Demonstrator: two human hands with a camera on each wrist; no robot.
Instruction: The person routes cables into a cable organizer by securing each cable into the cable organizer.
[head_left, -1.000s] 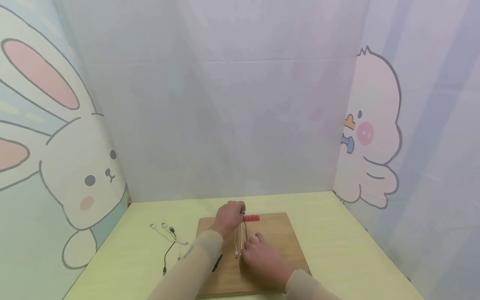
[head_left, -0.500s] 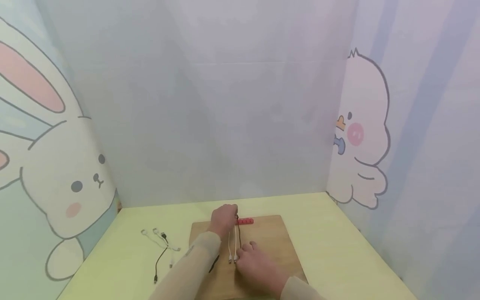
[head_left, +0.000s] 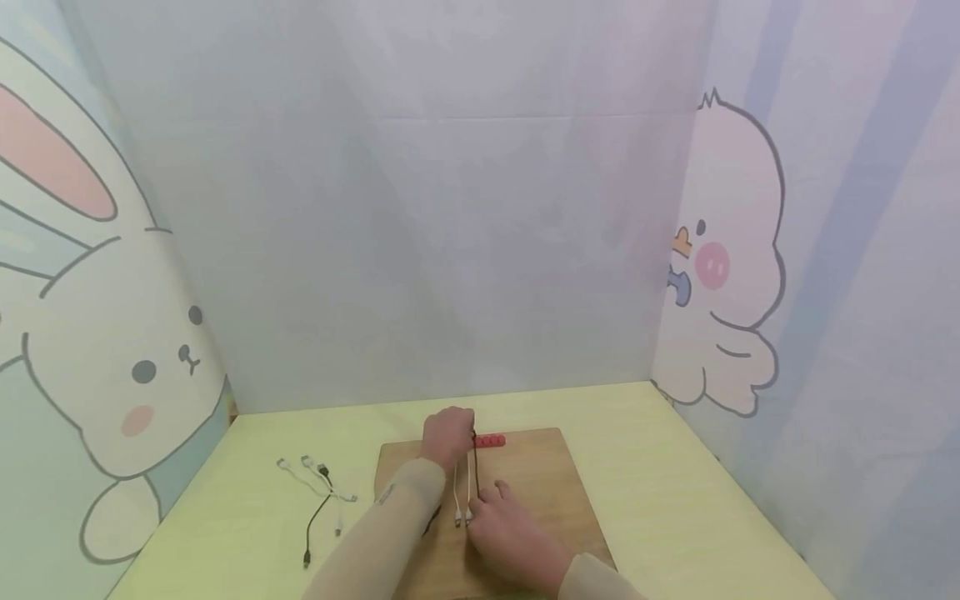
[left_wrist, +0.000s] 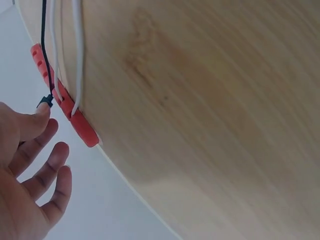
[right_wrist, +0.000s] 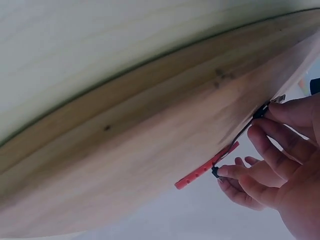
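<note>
A black cable (head_left: 476, 471) runs between the two hands over a wooden board (head_left: 543, 492). At the board's far edge, my left hand (head_left: 447, 437) pinches the plug (left_wrist: 45, 101) at its far end, just behind a red cable holder (left_wrist: 82, 129) with slots. In the left wrist view the cable crosses the holder beside two white cables (left_wrist: 78, 55) seated in it. Nearer the body, my right hand (head_left: 513, 533) holds the cable's other plug (right_wrist: 260, 111) between thumb and fingers. The white cables' near plugs (head_left: 458, 521) lie beside that hand.
Left of the board, several loose white cables and a black cable (head_left: 308, 533) lie on the pale yellow table (head_left: 675, 517). Another black item (head_left: 431, 521) on the board is partly hidden by the left sleeve (head_left: 390, 521). Printed curtains (head_left: 480, 250) enclose the table's back and sides.
The black cable, slightly bowed before, now runs straighter between the hands. Both hands keep their grip at its ends, and the head view has shifted a little.
</note>
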